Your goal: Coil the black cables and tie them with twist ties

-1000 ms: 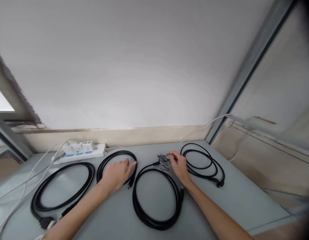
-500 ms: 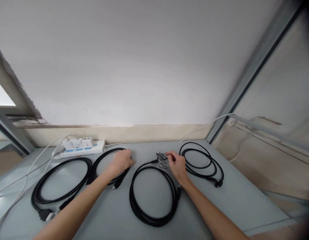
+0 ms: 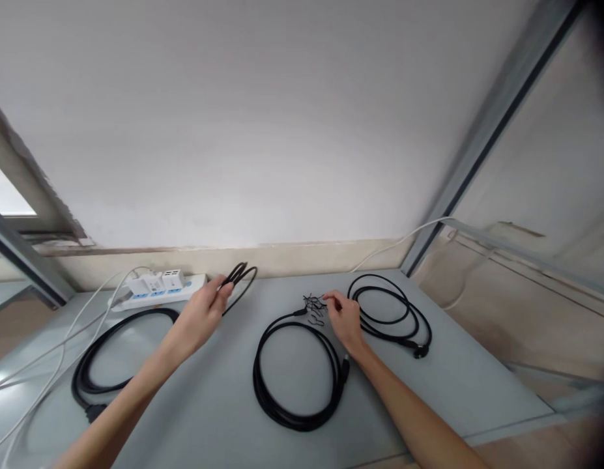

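Grey worktop (image 3: 208, 410) meets a pale wall (image 3: 262, 163); near its back edge the left hand (image 3: 204, 312) pinches a raised black cable (image 3: 234, 275), seemingly bunching its loops; right hand (image 3: 345, 320) fingers curl beside thin ties (image 3: 315, 305); whether pinching one, I cannot tell.

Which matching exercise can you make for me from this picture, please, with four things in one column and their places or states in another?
1. left hand
2. right hand
3. power strip
4. short black wires

A. white, with plugs in it
B. lying in a small tangled pile
C. holding a black cable
D. at the edge of the pile

Right pairs: 1-C, 2-D, 3-A, 4-B.
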Motion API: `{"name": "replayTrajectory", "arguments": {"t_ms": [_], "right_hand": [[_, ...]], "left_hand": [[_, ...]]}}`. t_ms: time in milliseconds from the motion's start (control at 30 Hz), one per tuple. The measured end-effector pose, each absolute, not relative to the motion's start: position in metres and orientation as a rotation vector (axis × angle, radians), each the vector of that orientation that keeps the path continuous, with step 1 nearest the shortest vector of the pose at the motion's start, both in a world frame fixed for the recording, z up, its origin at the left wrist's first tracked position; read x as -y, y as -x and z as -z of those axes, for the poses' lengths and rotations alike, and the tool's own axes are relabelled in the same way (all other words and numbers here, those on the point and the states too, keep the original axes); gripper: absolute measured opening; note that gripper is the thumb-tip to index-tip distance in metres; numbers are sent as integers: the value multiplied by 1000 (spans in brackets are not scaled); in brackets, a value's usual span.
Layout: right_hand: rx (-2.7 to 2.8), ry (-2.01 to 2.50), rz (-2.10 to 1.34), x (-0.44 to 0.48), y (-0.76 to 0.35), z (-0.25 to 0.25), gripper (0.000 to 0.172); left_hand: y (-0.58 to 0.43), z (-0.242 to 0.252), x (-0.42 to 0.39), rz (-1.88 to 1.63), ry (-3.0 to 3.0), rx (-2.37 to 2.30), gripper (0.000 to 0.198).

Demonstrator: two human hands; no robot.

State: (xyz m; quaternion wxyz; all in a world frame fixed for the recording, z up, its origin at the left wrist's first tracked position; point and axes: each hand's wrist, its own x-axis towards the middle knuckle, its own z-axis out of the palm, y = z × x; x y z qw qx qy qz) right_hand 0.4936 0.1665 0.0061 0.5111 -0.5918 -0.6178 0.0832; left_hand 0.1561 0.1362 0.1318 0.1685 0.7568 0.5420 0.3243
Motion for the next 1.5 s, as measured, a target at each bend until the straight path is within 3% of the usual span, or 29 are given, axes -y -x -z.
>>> {"name": "replayTrajectory", "arguments": {"t_ms": [200, 533, 800, 1233, 1500], "right_hand": [[1464, 1441, -222, -169, -500, -5, 34], [1743, 1393, -188, -175, -503, -8, 29], [1981, 1528, -312, -159, -507, -28, 53], [1893, 1402, -545, -159, -520, -41, 35], [2205, 924, -654, -118, -410, -93, 21]], "left_hand": [[-167, -101, -114, -637, -2600, -1463, 27], [-152, -35, -141, -389, -2759, -1264, 38], [-149, -24, -145, -473, -2736, -1265, 47], [-154, -37, -129, -317, -2641, -1388, 35], [-164, -32, -126, -439, -2605, -1396, 35]]}}
